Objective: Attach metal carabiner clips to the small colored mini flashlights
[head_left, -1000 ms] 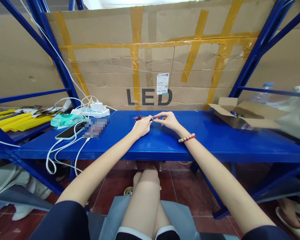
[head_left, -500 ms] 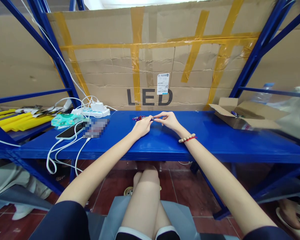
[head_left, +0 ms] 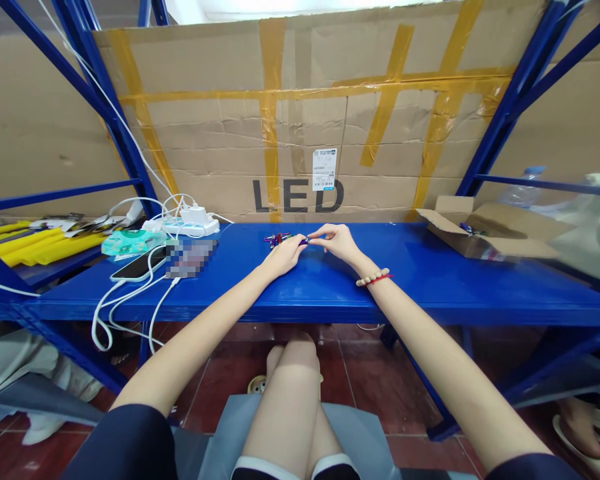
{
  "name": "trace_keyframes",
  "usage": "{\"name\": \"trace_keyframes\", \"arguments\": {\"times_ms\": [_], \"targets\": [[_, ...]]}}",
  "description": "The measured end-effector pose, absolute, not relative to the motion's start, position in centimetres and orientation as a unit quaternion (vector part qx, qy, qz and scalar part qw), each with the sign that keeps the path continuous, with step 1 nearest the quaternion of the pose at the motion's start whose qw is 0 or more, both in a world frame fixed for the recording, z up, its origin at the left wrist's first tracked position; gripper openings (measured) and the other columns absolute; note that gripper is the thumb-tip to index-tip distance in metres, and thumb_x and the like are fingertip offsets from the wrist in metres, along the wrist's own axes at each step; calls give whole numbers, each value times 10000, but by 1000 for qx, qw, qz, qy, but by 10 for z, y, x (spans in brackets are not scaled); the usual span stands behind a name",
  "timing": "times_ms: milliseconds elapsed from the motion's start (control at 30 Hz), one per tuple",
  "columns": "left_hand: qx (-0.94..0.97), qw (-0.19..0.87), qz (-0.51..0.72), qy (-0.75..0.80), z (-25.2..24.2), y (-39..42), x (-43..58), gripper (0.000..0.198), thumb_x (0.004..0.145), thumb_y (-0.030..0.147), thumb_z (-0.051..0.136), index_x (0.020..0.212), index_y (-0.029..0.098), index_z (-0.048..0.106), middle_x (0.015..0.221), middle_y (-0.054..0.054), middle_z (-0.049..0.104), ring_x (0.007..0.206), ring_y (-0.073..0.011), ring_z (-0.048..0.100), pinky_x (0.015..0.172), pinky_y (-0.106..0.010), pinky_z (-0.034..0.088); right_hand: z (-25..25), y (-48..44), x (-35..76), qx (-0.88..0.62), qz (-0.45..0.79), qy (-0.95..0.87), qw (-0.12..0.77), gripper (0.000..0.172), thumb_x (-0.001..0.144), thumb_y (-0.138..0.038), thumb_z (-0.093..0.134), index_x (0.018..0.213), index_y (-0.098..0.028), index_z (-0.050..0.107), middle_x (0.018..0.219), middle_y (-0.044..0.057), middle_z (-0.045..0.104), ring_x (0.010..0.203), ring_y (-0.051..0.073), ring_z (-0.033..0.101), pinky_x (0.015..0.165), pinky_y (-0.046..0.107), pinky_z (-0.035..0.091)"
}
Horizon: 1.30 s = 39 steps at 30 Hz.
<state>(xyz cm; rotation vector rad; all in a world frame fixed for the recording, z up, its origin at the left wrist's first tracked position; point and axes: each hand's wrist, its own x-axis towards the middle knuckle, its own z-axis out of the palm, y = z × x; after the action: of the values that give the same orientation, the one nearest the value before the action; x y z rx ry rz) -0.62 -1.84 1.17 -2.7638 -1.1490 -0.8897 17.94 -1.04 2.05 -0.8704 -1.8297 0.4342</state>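
Note:
Both my hands rest on the blue shelf board (head_left: 430, 280) near its back edge, fingertips meeting. My left hand (head_left: 284, 255) is curled, its fingertips pinched on a small dark part I cannot make out. My right hand (head_left: 336, 240), with a bead bracelet at the wrist, pinches the same small part from the right. Just left of the fingertips lie a few tiny colourful pieces (head_left: 276, 238), purple, red and green, touching or close to my left fingers.
A phone (head_left: 139, 264) on a white cable and a white power strip (head_left: 190, 225) lie at the left. Yellow strips (head_left: 40, 243) sit on the neighbouring shelf. An open cardboard box (head_left: 485, 233) stands at the right. Taped cardboard marked LED (head_left: 300, 120) closes the back.
Almost nothing has moved. The view has dipped slightly, and my left fingertips have shifted a little toward the small coloured pieces.

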Motion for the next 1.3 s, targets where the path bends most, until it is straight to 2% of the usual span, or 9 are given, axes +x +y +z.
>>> {"name": "trace_keyframes", "arguments": {"times_ms": [1300], "targets": [[-877,20,-294,-379,13,-22,-5,211,961,241,347,1045,175,529,1078,-90,651,985,-217,627,801,-318,497,20,-12,179,-360,188,-760,507,486,591,-602,722,752,-144,754,803,93,705,387,70,487,449,256,409]]}}
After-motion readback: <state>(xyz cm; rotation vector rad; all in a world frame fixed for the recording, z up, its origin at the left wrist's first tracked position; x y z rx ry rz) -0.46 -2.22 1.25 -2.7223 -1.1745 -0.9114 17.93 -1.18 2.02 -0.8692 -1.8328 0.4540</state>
